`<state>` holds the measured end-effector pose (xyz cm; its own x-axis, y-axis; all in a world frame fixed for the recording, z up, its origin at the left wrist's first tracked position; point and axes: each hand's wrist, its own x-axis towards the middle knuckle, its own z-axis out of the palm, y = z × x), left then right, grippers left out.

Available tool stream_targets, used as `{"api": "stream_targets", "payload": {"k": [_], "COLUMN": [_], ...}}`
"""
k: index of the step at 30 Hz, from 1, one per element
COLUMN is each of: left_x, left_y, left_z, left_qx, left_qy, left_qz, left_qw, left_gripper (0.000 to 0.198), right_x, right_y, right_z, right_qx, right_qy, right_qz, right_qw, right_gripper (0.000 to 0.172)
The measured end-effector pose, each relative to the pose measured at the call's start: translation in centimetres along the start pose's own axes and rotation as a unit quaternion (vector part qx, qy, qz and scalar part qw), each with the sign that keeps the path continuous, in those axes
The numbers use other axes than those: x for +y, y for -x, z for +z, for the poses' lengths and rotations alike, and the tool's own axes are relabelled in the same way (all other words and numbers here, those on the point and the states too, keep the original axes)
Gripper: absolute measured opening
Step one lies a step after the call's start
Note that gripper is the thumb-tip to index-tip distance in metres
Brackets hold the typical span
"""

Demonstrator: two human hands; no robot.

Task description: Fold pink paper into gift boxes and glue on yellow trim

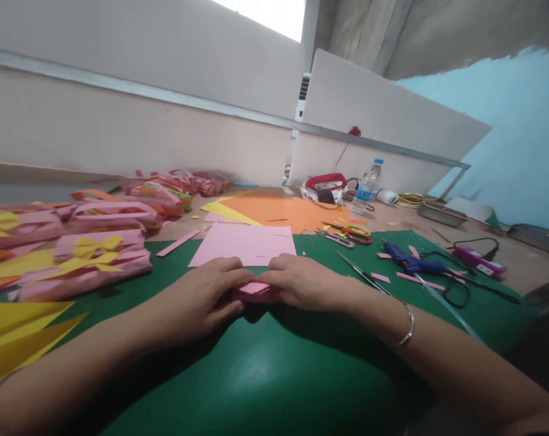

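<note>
Both of my hands grip a small folded piece of pink paper [255, 289] above the green mat [238, 375]. My left hand [213, 293] closes on its left end, and my right hand [297, 281] closes on its right end. Fingers cover much of the piece, so its full shape is hidden. Just beyond my hands lies a flat pink sheet [245, 243]. Behind that sheet, orange paper [274, 211] and yellow paper [229, 211] overlap on the table.
Pink paper bags with yellow bows [95, 254] crowd the left side, near folded yellow paper [20, 330]. To the right lie a blue glue gun [411, 260], scissors [359, 234], a craft knife [338, 238] and tweezers [360, 272]. A water bottle [368, 186] stands behind.
</note>
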<state>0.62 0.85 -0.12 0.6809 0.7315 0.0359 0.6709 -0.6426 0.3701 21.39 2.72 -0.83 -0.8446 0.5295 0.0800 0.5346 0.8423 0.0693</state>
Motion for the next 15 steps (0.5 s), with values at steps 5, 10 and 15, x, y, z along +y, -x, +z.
{"api": "stream_targets", "payload": {"k": [5, 10, 15], "left_x": [-0.7, -0.7, -1.1], "left_y": [0.1, 0.1, 0.2], "left_z": [0.2, 0.1, -0.1], "left_qx": [0.001, -0.022, -0.024], "left_qy": [-0.101, -0.146, -0.143], "left_qz": [0.021, 0.041, 0.034], "left_qw": [0.995, 0.988, 0.989], "left_gripper": [0.021, 0.019, 0.022], "right_x": [-0.4, -0.3, 0.4], "right_y": [0.1, 0.5, 0.9], "right_z": [-0.5, -1.0, -1.1], "right_qx": [-0.017, -0.029, -0.033], "right_qy": [0.038, 0.059, 0.026], "right_qz": [0.001, -0.029, -0.043], "right_qw": [0.999, 0.997, 0.998], "right_gripper": [0.024, 0.026, 0.023]}}
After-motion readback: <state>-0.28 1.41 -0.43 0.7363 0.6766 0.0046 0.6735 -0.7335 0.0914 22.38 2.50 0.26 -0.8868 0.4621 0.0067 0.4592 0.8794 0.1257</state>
